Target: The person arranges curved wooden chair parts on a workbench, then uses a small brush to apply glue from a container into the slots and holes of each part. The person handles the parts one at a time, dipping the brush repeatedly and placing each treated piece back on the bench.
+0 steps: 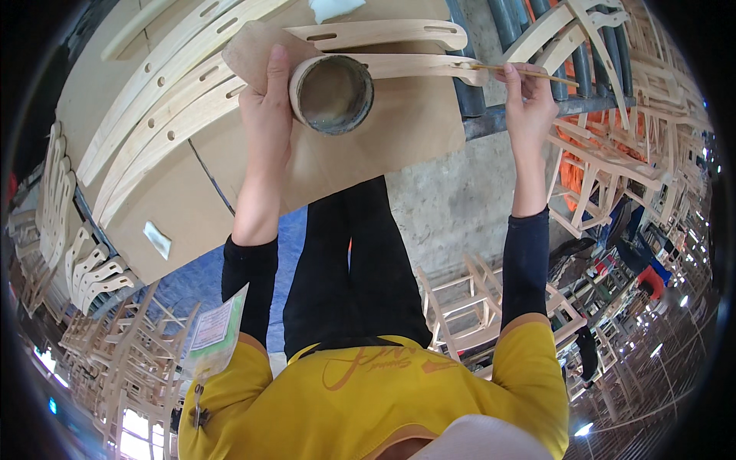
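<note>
My left hand (pixel 265 115) is closed around a round, stained cup (pixel 337 129) with greyish-brown matter inside. Its thumb also presses on a flat brown sheet (pixel 254 55) that looks like sandpaper. Between the fingertips of my right hand (pixel 530 101) is a thin wooden stick (pixel 563 80). The stick's left tip meets the right end of a pale curved wooden piece (pixel 418 65), where a small darker smear shows. Just beyond it lies a similar slotted piece (pixel 391 32). My left fingers are mostly hidden by the cup.
More curved wooden pieces (pixel 165 126) lie across the cardboard-covered table (pixel 399 138). A white scrap (pixel 157 239) rests near its left front edge. Dark rollers (pixel 469 96) and further wooden parts (pixel 571 42) are at the right. Wooden frames (pixel 468 303) stand on the floor.
</note>
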`<state>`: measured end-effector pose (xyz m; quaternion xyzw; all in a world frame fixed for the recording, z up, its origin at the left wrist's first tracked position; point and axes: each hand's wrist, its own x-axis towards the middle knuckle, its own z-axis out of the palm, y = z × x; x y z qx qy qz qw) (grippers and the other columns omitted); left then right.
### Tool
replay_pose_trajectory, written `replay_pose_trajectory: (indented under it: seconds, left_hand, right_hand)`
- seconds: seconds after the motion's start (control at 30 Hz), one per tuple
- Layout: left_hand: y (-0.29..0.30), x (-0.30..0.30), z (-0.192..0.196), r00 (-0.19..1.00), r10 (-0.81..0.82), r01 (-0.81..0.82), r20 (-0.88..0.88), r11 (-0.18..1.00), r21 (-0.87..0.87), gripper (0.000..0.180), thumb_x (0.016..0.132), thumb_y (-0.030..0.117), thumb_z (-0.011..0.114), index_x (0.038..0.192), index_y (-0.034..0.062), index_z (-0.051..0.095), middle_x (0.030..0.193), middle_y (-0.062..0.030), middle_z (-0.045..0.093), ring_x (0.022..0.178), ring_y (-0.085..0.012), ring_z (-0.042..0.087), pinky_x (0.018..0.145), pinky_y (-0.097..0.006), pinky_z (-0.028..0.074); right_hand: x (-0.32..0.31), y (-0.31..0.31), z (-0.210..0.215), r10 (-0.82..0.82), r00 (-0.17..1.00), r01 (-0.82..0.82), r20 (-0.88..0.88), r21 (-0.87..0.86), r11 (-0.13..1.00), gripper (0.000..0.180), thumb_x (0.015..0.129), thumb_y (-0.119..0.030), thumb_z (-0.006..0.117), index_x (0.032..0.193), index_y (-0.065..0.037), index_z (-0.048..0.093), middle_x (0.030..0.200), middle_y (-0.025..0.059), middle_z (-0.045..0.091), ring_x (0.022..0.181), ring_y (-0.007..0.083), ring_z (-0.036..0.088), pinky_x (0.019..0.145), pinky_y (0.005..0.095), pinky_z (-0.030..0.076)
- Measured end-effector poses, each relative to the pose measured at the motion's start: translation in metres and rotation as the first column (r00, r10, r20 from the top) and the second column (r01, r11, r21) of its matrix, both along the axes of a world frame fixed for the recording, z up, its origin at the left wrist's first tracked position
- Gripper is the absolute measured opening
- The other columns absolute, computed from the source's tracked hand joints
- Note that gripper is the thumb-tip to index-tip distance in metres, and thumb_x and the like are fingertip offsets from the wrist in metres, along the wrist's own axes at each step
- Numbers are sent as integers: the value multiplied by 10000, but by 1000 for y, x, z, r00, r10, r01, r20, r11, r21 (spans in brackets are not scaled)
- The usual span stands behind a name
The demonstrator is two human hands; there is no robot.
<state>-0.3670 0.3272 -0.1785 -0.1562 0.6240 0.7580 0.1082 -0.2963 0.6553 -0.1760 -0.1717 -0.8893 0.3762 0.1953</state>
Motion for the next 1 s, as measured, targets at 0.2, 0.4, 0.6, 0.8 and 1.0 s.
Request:
replay_pose_trajectory:
  seconds: [0.2, 0.4, 0.6, 0.8, 1.0]
  left_hand:
    - [-9, 13, 0, 1000, -2, 1, 27, 998, 61, 486, 1034, 389, 591, 1153, -73, 678, 1077, -107, 718, 972, -149, 664, 854, -284, 530]
    - [-17, 18, 1, 999, 20, -22, 50, 999, 30, 491, 1035, 399, 584, 1160, -65, 681, 1086, -108, 719, 988, -152, 666, 876, -287, 530]
    - [-27, 19, 4, 999, -21, 21, 26, 1000, 4, 502, 1046, 410, 550, 1219, -50, 650, 1155, -115, 705, 1047, -167, 665, 921, -300, 527]
    - [-28, 20, 8, 999, -36, 36, 29, 999, 7, 509, 1050, 404, 542, 1259, -54, 617, 1201, -136, 688, 1080, -183, 661, 954, -315, 522]
    - [-31, 19, 5, 999, -6, 7, 35, 1000, -13, 495, 1049, 416, 543, 1191, -38, 681, 1120, -99, 719, 1012, -150, 670, 911, -285, 525]
  right_hand:
    - [-5, -13, 1, 23, 999, -24, 28, 47, 999, 190, 969, -178, 696, 1013, 3, 657, 865, 117, 763, 845, 164, 761, 757, 285, 577]
    - [-9, -6, -12, 43, 998, -49, 53, 124, 991, 188, 962, -205, 703, 1005, -25, 670, 846, 102, 762, 816, 171, 764, 725, 284, 577]
    - [-9, 5, -12, 74, 995, -83, 71, 131, 988, 175, 962, -220, 700, 979, -47, 688, 797, 81, 755, 773, 168, 759, 685, 274, 565]
    - [-13, -1, 3, 110, 975, -150, 192, 210, 966, 177, 978, -181, 685, 1019, -9, 687, 843, 74, 757, 839, 128, 751, 742, 244, 558]
    - [-9, 2, -11, 188, 975, -205, 115, 166, 965, 136, 956, -214, 698, 986, -81, 709, 789, 67, 748, 776, 171, 753, 672, 288, 555]
